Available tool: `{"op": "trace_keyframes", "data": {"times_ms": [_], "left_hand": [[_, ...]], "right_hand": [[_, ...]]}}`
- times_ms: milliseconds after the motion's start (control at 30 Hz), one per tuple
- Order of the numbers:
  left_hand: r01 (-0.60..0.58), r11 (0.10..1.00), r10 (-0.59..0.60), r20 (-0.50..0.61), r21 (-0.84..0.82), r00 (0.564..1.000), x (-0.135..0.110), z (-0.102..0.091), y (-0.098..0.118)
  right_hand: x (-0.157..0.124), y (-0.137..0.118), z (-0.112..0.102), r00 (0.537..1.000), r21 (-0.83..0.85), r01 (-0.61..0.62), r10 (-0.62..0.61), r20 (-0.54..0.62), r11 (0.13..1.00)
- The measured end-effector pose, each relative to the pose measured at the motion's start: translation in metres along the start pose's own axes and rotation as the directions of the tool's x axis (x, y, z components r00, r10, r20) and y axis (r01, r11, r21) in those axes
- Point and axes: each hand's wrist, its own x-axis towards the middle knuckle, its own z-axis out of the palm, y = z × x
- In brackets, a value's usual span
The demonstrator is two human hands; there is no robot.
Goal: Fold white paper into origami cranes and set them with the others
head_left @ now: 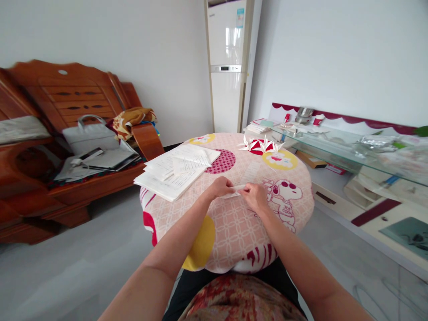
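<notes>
Between my two hands is a small folded piece of white paper (238, 188), held just above the cloth-covered round table (230, 223). My left hand (221, 187) pinches its left end, and my right hand (254, 195) pinches the right end, with thumbs and fingers pressed together. Part of the paper is hidden behind the fingers. Left of my hands lies a stack of written paper sheets (177, 171), some loose and askew on top. Several white folded paper cranes (262, 145) stand in a group at the table's far right side.
A wooden bench (67, 96) with a grey bag (88, 133) and papers stands at the left. To the right runs a glass-topped cabinet (334, 151) holding cups and plastic bags. A tall white air conditioner (225, 98) is at the back.
</notes>
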Motion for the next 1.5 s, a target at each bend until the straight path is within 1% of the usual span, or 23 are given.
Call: {"op": "trace_keyframes", "data": {"times_ms": [67,100,133,167,200,233,300,333,400,467,567,700,800,900,1033,1167,1367,1500], "left_hand": [[-0.011,0.999,0.007,-0.063,-0.051,0.998,0.001,0.001,0.003],[-0.02,0.996,0.012,-0.095,-0.088,0.995,0.0,0.003,0.006],[-0.032,0.991,0.016,-0.122,-0.131,0.992,-0.001,0.006,0.008],[-0.044,0.983,0.019,-0.145,-0.176,0.989,-0.002,0.009,0.011],[-0.06,0.956,0.007,-0.182,-0.286,0.983,-0.004,0.013,0.013],[-0.076,0.925,0.001,-0.197,-0.373,0.98,-0.006,0.017,0.015],[-0.083,0.874,-0.013,-0.194,-0.479,0.981,-0.01,0.026,0.017],[-0.082,0.855,-0.021,-0.192,-0.513,0.981,-0.012,0.029,0.017],[-0.079,0.834,-0.036,-0.197,-0.546,0.98,-0.014,0.034,0.015],[-0.075,0.835,-0.041,-0.197,-0.546,0.98,-0.015,0.035,0.012],[-0.057,0.858,-0.043,-0.183,-0.511,0.982,-0.013,0.035,0.008],[-0.046,0.902,-0.055,-0.22,-0.429,0.974,-0.012,0.036,0.004],[-0.057,0.905,-0.051,-0.241,-0.423,0.969,-0.012,0.039,0.004],[-0.071,0.879,-0.05,-0.24,-0.471,0.97,-0.012,0.04,0.004],[-0.076,0.868,-0.035,-0.213,-0.49,0.976,-0.013,0.038,0.003],[-0.076,0.877,-0.037,-0.223,-0.475,0.974,-0.013,0.038,0.002],[-0.127,0.919,0.021,-0.274,-0.374,0.962,-0.012,0.04,0.002],[-0.151,0.941,0.066,-0.275,-0.301,0.959,-0.012,0.037,0.001]], "right_hand": [[0.001,0.003,0.0,0.994,0.127,0.003,0.011,-0.11,0.992],[0.002,0.004,0.0,0.991,0.208,0.01,0.017,-0.13,0.978],[0.002,0.004,0.0,0.992,0.3,0.014,0.024,-0.123,0.954],[0.003,0.005,0.001,0.995,0.4,0.01,0.029,-0.091,0.917],[0.003,0.005,0.002,0.998,0.498,-0.006,0.032,-0.045,0.867],[0.003,0.005,0.003,0.999,0.583,-0.031,0.036,0.002,0.812],[0.004,0.004,0.005,0.996,0.685,-0.087,0.056,0.068,0.723],[0.005,0.004,0.005,0.994,0.708,-0.108,0.07,0.082,0.698],[0.005,0.005,0.006,0.992,0.727,-0.127,0.08,0.099,0.675],[0.005,0.006,0.006,0.991,0.732,-0.128,0.064,0.115,0.669],[0.005,0.007,0.006,0.99,0.718,-0.127,0.046,0.131,0.684],[0.004,0.007,0.007,0.988,0.707,-0.142,0.052,0.148,0.693],[0.004,0.007,0.008,0.984,0.722,-0.158,0.051,0.169,0.674],[0.004,0.007,0.008,0.98,0.743,-0.18,0.052,0.193,0.644],[0.003,0.007,0.008,0.979,0.77,-0.187,0.054,0.195,0.61],[0.003,0.006,0.007,0.981,0.785,-0.181,0.054,0.185,0.593],[0.004,0.006,0.008,0.985,0.737,-0.167,0.075,0.156,0.655],[0.004,0.008,0.008,0.988,0.755,-0.145,0.058,0.14,0.639]]}}
